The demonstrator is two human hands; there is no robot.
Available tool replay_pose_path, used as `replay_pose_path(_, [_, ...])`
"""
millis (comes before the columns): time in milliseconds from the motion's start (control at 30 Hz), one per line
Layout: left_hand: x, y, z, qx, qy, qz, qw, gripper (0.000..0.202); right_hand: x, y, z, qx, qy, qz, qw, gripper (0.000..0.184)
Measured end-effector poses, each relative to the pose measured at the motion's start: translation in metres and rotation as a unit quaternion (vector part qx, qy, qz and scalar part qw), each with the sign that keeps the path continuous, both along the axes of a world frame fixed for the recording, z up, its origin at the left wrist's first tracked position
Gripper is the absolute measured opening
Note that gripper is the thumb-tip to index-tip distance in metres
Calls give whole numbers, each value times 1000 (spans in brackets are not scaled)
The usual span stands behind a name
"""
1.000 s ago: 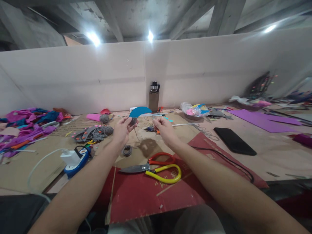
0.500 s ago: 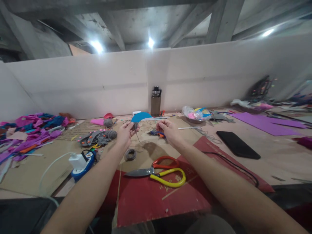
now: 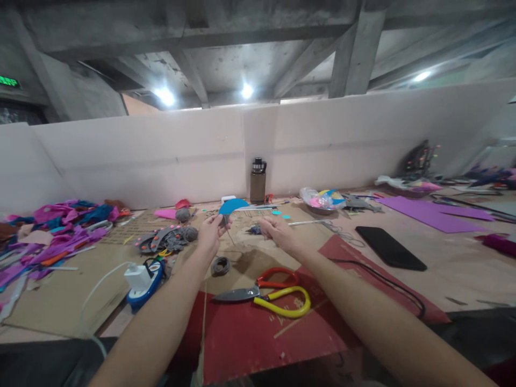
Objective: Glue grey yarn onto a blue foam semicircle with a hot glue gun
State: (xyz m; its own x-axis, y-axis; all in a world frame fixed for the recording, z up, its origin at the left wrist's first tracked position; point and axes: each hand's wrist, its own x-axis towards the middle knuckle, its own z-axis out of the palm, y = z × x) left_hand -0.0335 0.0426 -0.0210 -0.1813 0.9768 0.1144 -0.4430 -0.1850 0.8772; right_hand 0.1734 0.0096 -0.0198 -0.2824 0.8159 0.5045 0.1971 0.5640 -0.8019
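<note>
My left hand [image 3: 213, 232] is closed on a blue half-round piece [image 3: 234, 205], pinched at its lower left corner. Some grey material shows at those fingertips, and a thin grey strand [image 3: 230, 236] hangs from there toward the cardboard. To the right, my right hand [image 3: 277, 228] is closed, thumb and fingers together; whatever it may hold is too small or hidden to make out. Below the left hand lies a grey coil [image 3: 221, 266]. Scissors [image 3: 262, 293] with one red and one yellow handle rest nearer to me, blades pointing left.
A bottle [image 3: 258, 180] stands by the white partition. Left are a power strip [image 3: 145, 290] with a white plug, a grey dotted piece [image 3: 163, 240] and purple scraps [image 3: 60, 231]. Right lie a black phone-like slab [image 3: 389, 247], a bowl [image 3: 321, 208] and purple sheets [image 3: 431, 214].
My right hand has curled more tightly and sits slightly lower relative to the blue piece. Small turquoise pieces now show beyond it. The camera view has tilted up a little.
</note>
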Motion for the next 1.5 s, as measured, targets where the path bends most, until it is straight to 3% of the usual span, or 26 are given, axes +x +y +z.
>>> replay_pose_path(133, [-1,-1,2,5,-2,0,1000,4,-5,-2,-6,-5,-50,60,997,22])
replay_pose_path(167, [-2,-1,2,11,-3,-1,1000,4,-7,-1,-9,-2,-48,65,997,26])
replay_pose_path(233, [-3,-1,2,21,-5,-4,1000,4,-8,3,-13,11,-38,46,998,41])
replay_pose_path(367, [-3,0,1,21,-7,-5,1000,3,-4,13,-17,16,-16,-47,999,22])
replay_pose_path(567, [-1,-2,4,7,7,-1,1000,5,6,20,-18,-1,-4,-132,991,18])
replay_pose_path(967, [-3,2,-3,3,27,7,1000,3,2,16,-22,22,-30,-137,990,15])
replay_pose_path(1367, [6,2,-13,-24,28,14,999,6,6,17,-25,28,-42,-147,988,25])
replay_pose_path(1500, [8,2,-18,-39,34,11,999,7,4,8,-18,16,-6,-146,989,23])
